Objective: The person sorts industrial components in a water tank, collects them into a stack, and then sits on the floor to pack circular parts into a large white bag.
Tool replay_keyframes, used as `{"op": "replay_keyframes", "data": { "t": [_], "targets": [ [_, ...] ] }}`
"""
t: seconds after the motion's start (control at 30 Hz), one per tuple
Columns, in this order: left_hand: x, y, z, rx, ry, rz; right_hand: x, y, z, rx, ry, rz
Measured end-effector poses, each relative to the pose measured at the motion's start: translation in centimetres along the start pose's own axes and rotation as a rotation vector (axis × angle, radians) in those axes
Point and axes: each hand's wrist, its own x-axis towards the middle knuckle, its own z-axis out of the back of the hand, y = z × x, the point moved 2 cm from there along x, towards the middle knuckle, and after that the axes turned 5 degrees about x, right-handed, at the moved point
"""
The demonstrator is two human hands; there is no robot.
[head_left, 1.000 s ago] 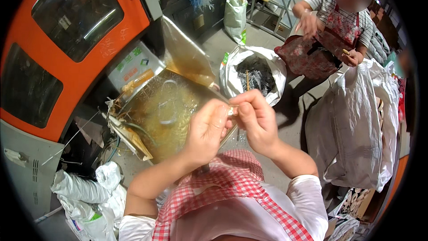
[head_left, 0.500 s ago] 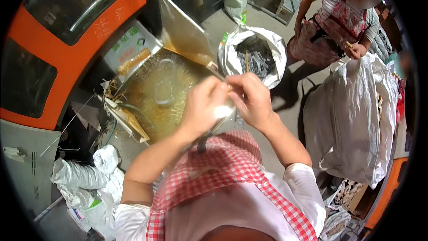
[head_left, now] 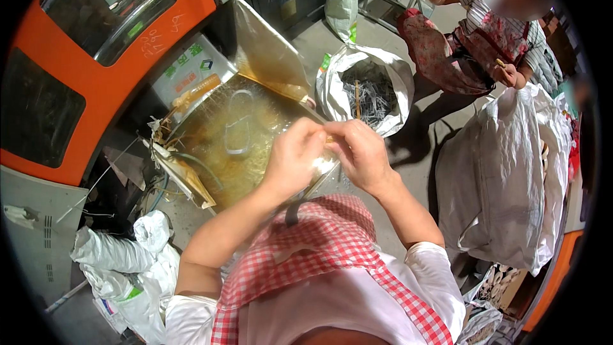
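My left hand (head_left: 295, 156) and my right hand (head_left: 359, 153) meet in front of my apron, fingers pinched together. Between the fingertips shows a sliver of a small tan-orange piece (head_left: 330, 139); most of it is hidden, so its kind cannot be made out. Both hands are over the near right edge of a wide metal-sided tub (head_left: 305, 112) of yellowish, bubbling-looking water (head_left: 211, 124). A pale looped strip (head_left: 239, 149) lies in that water. Just beyond my hands is an open white sack (head_left: 400, 99) holding grey plastic scraps (head_left: 364, 92) and a thin stick (head_left: 357, 101).
A co-worker (head_left: 485, 38) in a red-patterned apron stands at the far right, behind a large white sack (head_left: 491, 179). An orange machine (head_left: 159, 22) fills the left side. Crumpled white sacks (head_left: 128, 255) lie low on the left; a smaller sack (head_left: 342, 3) stands at the back.
My hands stay together, shifting only slightly. The co-worker has raised one arm out toward the left, and their apron has swung with it. The whole view has tilted a little.
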Motion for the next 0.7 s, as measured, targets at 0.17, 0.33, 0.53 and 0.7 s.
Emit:
{"op": "replay_keyframes", "data": {
  "t": [0.17,0.33,0.53,0.7],
  "targets": [
    [-0.1,-0.5,0.0,-0.002,0.034,0.015,-1.4,-0.8,-0.8,0.226,-0.027,-0.232],
    [-0.5,0.0,-0.4,-0.032,0.013,0.017,-2.9,-1.4,-2.1,0.591,-0.084,-0.454],
    [-0.6,0.3,-1.7,-0.317,0.003,0.084,-2.7,-1.4,-2.6,0.745,-0.222,-0.517],
    [-0.3,0.3,-2.4,-0.45,-0.056,0.21,-2.6,-2.0,-2.9,0.86,-0.237,-0.518]
  ]
}}
